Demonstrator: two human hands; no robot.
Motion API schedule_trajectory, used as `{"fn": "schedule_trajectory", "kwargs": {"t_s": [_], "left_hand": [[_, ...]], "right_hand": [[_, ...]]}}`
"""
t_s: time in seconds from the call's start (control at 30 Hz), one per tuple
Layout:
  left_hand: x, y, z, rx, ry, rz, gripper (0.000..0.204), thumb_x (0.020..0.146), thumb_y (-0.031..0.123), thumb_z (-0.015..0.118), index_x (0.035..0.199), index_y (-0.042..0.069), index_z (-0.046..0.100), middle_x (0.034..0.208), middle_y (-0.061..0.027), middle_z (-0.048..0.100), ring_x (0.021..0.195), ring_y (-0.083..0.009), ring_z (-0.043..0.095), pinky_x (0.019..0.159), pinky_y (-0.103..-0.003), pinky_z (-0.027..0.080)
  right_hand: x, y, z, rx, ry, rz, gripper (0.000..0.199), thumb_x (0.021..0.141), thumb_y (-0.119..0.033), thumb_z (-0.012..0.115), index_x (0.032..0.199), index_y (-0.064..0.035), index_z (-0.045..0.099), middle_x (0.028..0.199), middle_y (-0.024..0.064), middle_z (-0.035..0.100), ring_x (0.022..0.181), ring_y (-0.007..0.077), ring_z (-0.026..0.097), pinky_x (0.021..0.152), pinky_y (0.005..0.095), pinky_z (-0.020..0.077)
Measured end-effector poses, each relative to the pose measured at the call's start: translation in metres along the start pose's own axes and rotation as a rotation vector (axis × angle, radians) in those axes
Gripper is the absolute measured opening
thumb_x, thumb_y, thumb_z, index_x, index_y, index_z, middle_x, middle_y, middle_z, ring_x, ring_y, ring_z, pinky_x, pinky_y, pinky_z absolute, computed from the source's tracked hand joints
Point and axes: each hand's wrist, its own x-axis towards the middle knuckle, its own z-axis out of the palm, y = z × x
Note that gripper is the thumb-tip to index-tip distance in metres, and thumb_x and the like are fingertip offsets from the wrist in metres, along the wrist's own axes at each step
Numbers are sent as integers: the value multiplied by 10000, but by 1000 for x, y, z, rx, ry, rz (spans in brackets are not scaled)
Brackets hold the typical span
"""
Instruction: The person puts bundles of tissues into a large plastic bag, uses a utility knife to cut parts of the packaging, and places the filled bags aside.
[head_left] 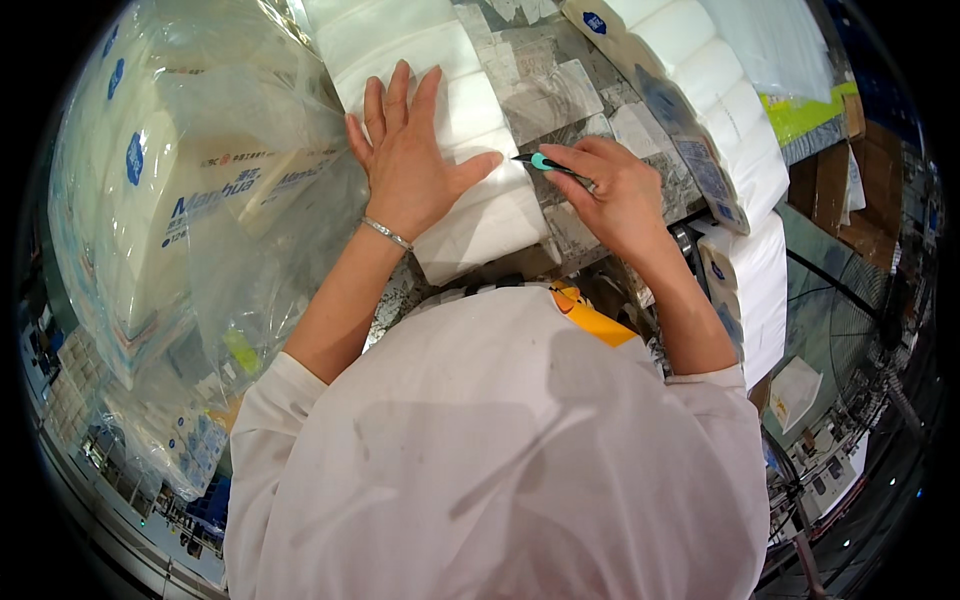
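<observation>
My left hand [408, 165] lies with its fingers spread on a row of white, soft-looking packs [480, 225], seemingly tissue packs. Pinched in my right hand [615, 190] is a slim pointed tool [541, 161] with a teal and black body; its exact kind is unclear. Its dark tip points left, close to my left thumb and the right edge of the packs. A worn work surface [560, 100] patched with peeling tape shows just beyond the tool.
Large clear plastic bags [200, 190] filled with packs crowd the left side. Along the right runs another row of white packs [700, 70], with a further white pack [750, 290] nearer me. A brown cardboard box [875, 195] and a wire fan guard [850, 320] stand at far right.
</observation>
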Motion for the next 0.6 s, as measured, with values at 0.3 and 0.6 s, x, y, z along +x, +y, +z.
{"fn": "schedule_trajectory", "kwargs": {"t_s": [0.3,0.6], "left_hand": [[0,0,-1,-1,-4,-10,908,583,552,674,1301,124,321,1383,-139,216,1294,-343,99,1006,-531,23],[0,0,-1,-1,1,0,898,588,545,677,1300,127,324,1381,-134,222,1293,-341,103,1006,-532,25]], "right_hand": [[-8,31,11,1387,-214,723,214,744,-85,648,949,-28,635,818,10,606,694,111,544,625,228,430],[-9,8,9,236,-46,183,229,735,-129,654,962,-102,638,779,63,586,669,172,561,574,254,431]]}}
